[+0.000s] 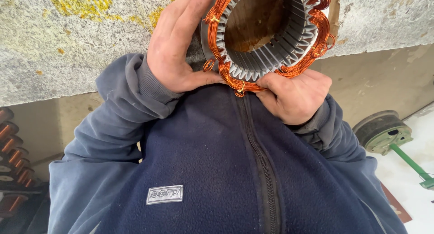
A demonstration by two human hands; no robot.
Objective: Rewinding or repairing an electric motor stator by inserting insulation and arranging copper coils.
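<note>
A round grey slotted steel motor stator [271, 39] wound with orange copper wire [228, 78] rests against the grey stone slab [68, 44]. The left hand [176, 49] cups its left rim, fingers pressed flat; the right hand [294, 96] pinches the lower wire bundle

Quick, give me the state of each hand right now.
Left hand: closed around the side of the stator, thumb on its copper winding.
Right hand: fingers pinching the winding at the stator's lower edge.
</note>
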